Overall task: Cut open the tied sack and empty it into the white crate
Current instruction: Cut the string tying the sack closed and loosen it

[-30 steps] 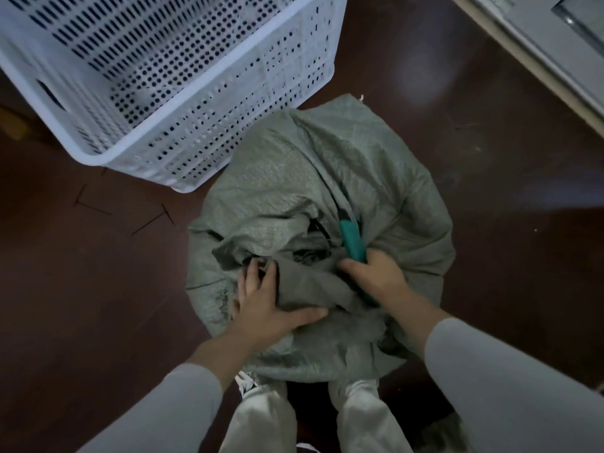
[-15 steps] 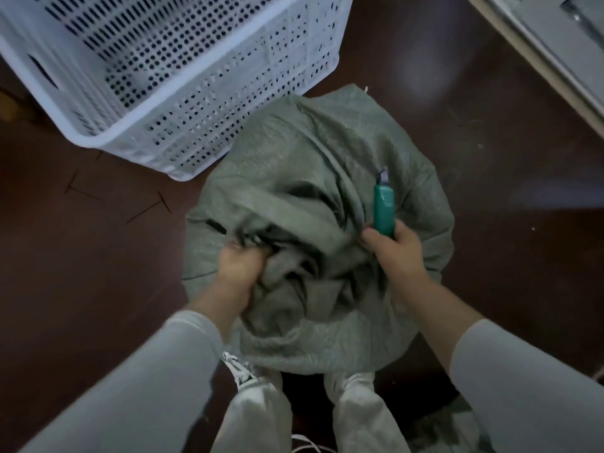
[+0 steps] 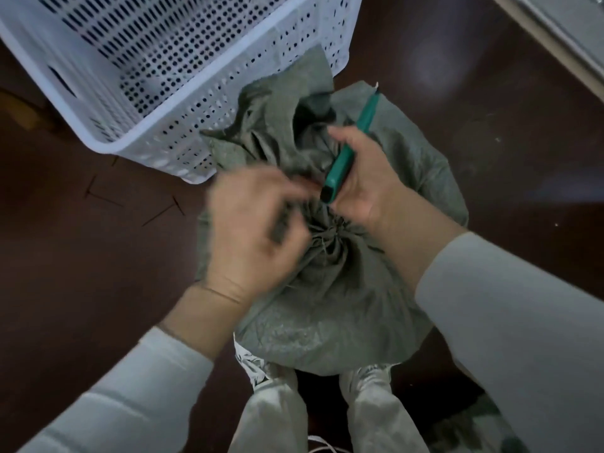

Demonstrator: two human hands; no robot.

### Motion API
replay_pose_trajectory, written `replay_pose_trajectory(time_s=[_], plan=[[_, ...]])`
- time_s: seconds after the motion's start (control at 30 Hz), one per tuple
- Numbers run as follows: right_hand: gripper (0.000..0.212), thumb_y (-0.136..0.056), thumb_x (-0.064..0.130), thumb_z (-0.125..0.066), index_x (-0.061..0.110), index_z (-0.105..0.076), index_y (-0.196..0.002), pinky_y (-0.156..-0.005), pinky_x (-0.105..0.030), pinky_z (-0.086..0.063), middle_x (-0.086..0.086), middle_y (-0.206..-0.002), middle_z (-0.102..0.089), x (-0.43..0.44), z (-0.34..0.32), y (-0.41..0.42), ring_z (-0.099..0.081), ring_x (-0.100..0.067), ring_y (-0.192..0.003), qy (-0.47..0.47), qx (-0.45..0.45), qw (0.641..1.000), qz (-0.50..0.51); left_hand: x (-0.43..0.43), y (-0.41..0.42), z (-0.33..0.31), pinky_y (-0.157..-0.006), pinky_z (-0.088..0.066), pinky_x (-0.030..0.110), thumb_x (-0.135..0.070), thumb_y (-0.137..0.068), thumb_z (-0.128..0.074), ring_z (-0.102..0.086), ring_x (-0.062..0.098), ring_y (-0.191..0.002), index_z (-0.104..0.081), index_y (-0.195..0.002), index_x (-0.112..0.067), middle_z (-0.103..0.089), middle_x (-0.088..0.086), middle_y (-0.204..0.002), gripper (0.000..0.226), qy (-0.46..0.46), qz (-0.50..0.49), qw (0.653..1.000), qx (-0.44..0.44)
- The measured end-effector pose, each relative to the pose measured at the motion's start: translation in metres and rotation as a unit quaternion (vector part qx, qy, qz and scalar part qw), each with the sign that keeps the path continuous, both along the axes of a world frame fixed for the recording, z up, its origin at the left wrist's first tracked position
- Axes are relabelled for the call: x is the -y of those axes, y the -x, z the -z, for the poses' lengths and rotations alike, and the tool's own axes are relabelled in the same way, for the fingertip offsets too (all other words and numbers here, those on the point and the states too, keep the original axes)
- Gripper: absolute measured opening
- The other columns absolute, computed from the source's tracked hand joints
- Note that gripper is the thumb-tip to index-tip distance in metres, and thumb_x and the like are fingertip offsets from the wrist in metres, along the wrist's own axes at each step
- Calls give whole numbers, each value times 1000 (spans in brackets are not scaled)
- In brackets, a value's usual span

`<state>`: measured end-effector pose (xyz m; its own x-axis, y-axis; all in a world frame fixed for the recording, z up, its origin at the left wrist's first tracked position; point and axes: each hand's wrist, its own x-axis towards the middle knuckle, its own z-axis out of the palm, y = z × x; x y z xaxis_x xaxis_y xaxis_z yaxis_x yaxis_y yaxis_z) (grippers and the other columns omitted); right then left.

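A grey-green woven sack (image 3: 327,308) stands on the dark floor between my legs. Its neck is gathered and bound with string at a knot (image 3: 327,235), and the loose mouth flap (image 3: 281,116) lies up against the white crate (image 3: 183,125). My right hand (image 3: 362,178) grips a green utility knife (image 3: 349,152) just right of the neck, blade end pointing away from me. My left hand (image 3: 258,230) is blurred, curled at the left side of the tied neck, touching the fabric there.
The perforated white crate stands tilted at the upper left on the dark brown floor (image 3: 81,256). A pale ledge or door frame (image 3: 562,37) runs across the upper right corner. My light trousers (image 3: 277,413) show below the sack.
The sack's tied neck now faces me and its flap has swung toward the crate. My right hand turned the knife alongside the neck. My left hand shifted onto the knot area.
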<state>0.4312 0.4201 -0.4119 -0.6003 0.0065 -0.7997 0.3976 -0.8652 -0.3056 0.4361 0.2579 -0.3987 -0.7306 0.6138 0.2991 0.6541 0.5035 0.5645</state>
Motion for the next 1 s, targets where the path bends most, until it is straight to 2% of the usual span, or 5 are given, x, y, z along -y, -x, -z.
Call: replay_pose_trajectory(time_s=[0.27,0.47,0.77,0.87,1.0], plan=[[33,-88,15,-51,10,-53,-121,-73,-32,-57,-15,-100,-66,-24,25,-25,-67,-25,-83,-183,92,975,-84,-13,10,70,-113,5,60,-56,-68,-71,11,26,-147,29,-144,-26,14,-2,-158,129,549,98,813,165],[27,-73,7,-61,18,-66,-98,-91,-40,-49,-15,-106,-68,-18,74,-84,-63,-25,-96,-321,191,915,-155,-1,25,91,-99,-39,42,-21,-87,-56,-41,34,-129,36,-140,-18,-28,23,-149,107,564,25,820,94],[30,-77,5,-62,17,-63,-104,-89,-34,-48,-13,-107,-68,14,84,-108,-62,-25,-100,-279,194,920,-197,83,-9,98,-107,-34,33,-37,-59,-77,-39,31,-133,-1,-152,-20,-33,14,-150,121,446,-127,683,565],[31,-78,6,-62,9,-62,-109,-92,-38,-49,-17,-101,-66,20,83,-110,-61,-27,-96,-282,194,913,-221,69,-30,81,-114,-23,43,-45,-68,-75,-22,36,-139,12,-150,-14,-16,18,-151,123,580,-125,706,387],[27,-78,4,-60,11,-61,-104,-89,-37,-50,-20,-105,-67,19,83,-110,-61,-26,-95,-283,193,917,-205,19,-47,56,-118,-2,44,-41,-71,-63,-23,35,-141,-22,-148,-8,-28,18,-147,93,403,9,906,131]])
